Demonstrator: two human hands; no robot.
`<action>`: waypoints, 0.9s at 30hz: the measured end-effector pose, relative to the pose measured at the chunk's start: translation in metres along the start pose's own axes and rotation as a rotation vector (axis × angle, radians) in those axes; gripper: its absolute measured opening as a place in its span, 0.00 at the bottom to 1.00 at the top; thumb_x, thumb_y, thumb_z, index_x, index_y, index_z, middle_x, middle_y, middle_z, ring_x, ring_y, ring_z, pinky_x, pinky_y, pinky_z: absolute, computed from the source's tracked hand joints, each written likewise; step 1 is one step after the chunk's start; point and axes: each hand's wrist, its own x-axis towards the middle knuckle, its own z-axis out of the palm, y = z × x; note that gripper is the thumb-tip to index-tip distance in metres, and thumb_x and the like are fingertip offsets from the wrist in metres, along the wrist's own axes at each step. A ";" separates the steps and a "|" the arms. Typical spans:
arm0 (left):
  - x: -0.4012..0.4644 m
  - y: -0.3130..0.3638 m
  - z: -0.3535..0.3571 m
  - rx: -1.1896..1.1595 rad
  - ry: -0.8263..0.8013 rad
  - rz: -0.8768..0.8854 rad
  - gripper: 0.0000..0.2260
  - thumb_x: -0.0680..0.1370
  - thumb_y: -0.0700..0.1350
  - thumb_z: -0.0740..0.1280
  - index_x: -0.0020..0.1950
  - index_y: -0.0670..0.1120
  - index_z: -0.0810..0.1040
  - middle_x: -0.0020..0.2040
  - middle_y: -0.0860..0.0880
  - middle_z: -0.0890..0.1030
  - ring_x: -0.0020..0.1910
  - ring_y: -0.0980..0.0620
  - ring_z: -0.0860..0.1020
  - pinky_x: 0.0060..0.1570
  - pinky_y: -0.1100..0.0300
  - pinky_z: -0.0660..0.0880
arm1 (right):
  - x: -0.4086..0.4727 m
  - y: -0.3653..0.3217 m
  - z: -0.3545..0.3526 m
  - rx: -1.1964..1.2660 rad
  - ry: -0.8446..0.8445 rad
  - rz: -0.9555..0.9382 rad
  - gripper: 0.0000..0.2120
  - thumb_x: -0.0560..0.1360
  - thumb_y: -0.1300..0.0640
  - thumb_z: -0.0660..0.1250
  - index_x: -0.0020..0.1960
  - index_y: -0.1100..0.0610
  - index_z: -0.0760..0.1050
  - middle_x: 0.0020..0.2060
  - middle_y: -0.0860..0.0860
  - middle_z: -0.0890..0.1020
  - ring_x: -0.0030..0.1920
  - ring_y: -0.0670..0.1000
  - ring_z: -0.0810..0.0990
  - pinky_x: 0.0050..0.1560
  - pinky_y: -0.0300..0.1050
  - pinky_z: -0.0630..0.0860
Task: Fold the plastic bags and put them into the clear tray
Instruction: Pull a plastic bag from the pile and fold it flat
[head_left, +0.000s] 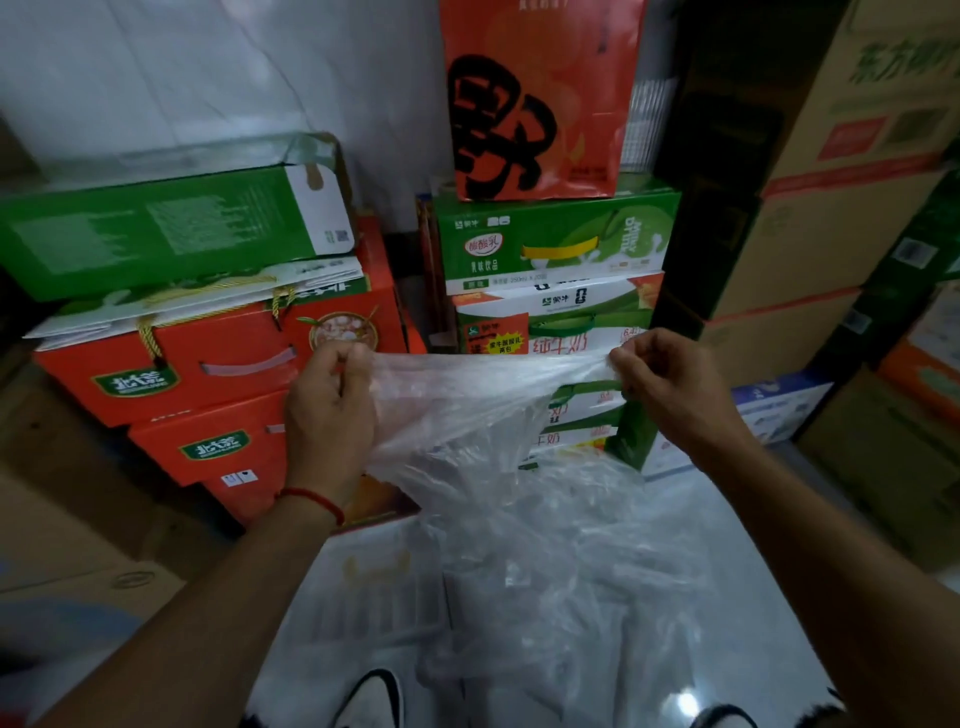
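A clear, thin plastic bag (467, 405) hangs stretched in the air between my two hands. My left hand (332, 410), with a red string at the wrist, pinches its top edge at the left end. At the right end, my right hand (670, 384) pinches the same edge. The bag's lower part drapes down onto a loose heap of more clear plastic bags (597, 587) on the pale floor. A ridged see-through shape that looks like the clear tray (363, 597) lies on the floor under my left forearm, blurred.
Red gift boxes (208, 374) are stacked at the left with a green box (156, 234) on top. Green milk cartons (556, 244) and an orange paper bag (540, 98) stand straight ahead. Brown cartons (831, 234) fill the right. My shoes (371, 696) show at the bottom.
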 end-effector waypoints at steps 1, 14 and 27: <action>0.000 0.000 0.001 -0.021 -0.016 0.005 0.10 0.85 0.47 0.61 0.47 0.45 0.76 0.30 0.43 0.72 0.27 0.54 0.71 0.28 0.61 0.67 | 0.001 -0.003 0.003 -0.071 0.018 -0.019 0.09 0.82 0.47 0.68 0.50 0.53 0.79 0.44 0.49 0.85 0.44 0.48 0.84 0.47 0.56 0.83; -0.012 0.014 0.011 -0.137 -0.355 -0.079 0.07 0.80 0.53 0.68 0.50 0.50 0.82 0.37 0.41 0.84 0.33 0.49 0.78 0.34 0.56 0.71 | -0.018 -0.054 0.074 0.039 -0.501 -0.274 0.11 0.80 0.53 0.72 0.40 0.53 0.80 0.32 0.47 0.82 0.33 0.42 0.80 0.38 0.38 0.76; -0.016 -0.005 0.005 -0.189 -0.315 -0.529 0.10 0.79 0.41 0.71 0.44 0.35 0.82 0.41 0.37 0.84 0.40 0.46 0.80 0.45 0.51 0.77 | -0.028 -0.061 0.057 -0.271 -0.304 -0.459 0.27 0.77 0.38 0.71 0.71 0.49 0.73 0.67 0.48 0.77 0.68 0.48 0.72 0.67 0.49 0.71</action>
